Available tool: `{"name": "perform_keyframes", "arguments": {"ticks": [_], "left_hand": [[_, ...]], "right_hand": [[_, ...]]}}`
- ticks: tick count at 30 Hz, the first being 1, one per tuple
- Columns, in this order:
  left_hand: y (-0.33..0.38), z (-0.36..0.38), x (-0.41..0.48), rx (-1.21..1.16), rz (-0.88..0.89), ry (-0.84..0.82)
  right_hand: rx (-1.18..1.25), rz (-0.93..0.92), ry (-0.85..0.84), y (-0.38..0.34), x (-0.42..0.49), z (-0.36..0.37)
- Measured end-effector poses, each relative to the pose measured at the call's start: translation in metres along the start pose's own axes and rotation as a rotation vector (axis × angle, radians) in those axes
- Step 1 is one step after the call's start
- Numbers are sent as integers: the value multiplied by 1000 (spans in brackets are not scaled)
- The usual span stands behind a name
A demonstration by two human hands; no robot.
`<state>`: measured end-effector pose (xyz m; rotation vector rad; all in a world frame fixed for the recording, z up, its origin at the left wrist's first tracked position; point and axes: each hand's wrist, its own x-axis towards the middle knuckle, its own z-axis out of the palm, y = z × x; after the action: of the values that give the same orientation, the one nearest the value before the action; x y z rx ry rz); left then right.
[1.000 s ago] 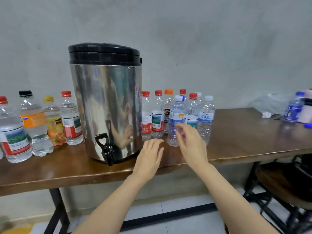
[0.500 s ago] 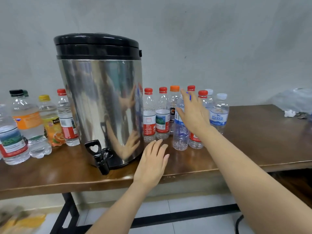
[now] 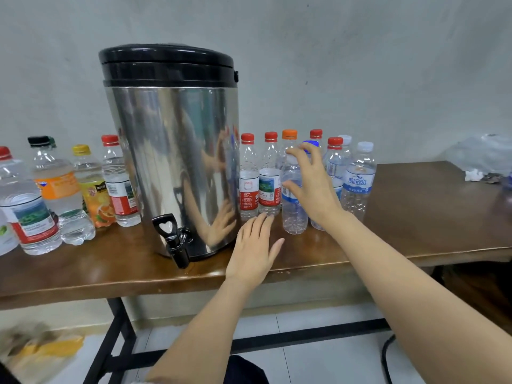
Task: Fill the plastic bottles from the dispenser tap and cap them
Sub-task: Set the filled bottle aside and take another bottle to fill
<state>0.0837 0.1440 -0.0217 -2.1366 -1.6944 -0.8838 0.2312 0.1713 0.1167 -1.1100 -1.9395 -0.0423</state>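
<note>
Tap stands near table front edge, left hand flat alongside.

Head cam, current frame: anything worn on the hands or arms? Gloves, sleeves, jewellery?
Nothing worn shows. The left hand and right hand have no gloves, rings, watch or wristband. Both forearms are uncovered to the frame edge, no sleeve in view.

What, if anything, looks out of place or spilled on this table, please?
Nothing serious: the bottles stand upright, and no water runs from the tap. Only a crumpled tissue and a plastic bag lie loose at the table's far right end.
</note>
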Motion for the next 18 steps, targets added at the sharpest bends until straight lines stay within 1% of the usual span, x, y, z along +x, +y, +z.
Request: {"name": "perform_keyframes", "arguments": {"ticks": [3, 5, 8, 10, 13, 15, 18], "left_hand": [[3, -12, -3, -169, -12, -43], [9, -26, -6, -379, -47, -25], [24, -53, -8, -736, -164, -1], [33, -73, -10, -898, -207, 22], [34, -93, -18, -1053, -209, 112], [30, -101, -25, -1151, -245, 139], [26, -110, -39, -1183, -301, 159]], "right_hand": [[35, -19, -15, -16, -17, -9], [62, -42, -30, -27, -28, -17], [76, -91, -54, -44, -37, -26], [81, -95, -65, -57, -40, -29], [182, -73, -78, -75, -45, -31], [263, -54, -114, -86, -49, -31], [252, -48, -195, -101, -57, -30]]}}
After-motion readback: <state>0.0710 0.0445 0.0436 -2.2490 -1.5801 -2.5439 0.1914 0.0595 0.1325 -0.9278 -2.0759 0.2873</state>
